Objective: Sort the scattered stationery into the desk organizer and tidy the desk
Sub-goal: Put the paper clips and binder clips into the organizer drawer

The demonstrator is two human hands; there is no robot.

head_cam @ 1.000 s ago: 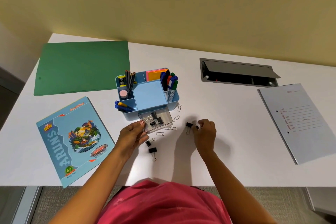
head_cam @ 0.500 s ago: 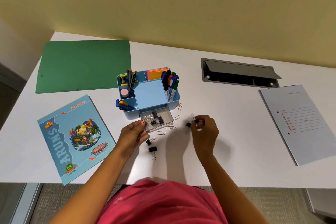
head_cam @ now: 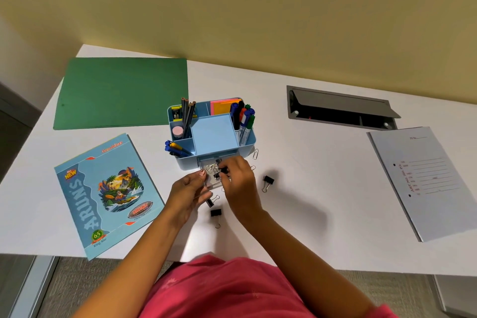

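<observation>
Right hand [head_cam: 238,179]: pinches binder clip [head_cam: 224,170] over drawer [head_cam: 210,184].
Left hand [head_cam: 189,188]: grips drawer's 7 o'clock corner.
Binder clip: light, stiff; probably best held by its black body.

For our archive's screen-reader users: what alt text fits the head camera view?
A person's right hand holds a black binder clip over the clear drawer of a blue desk organizer, while the left hand grips the drawer's front. Three loose binder clips lie on the white desk nearby.
</observation>
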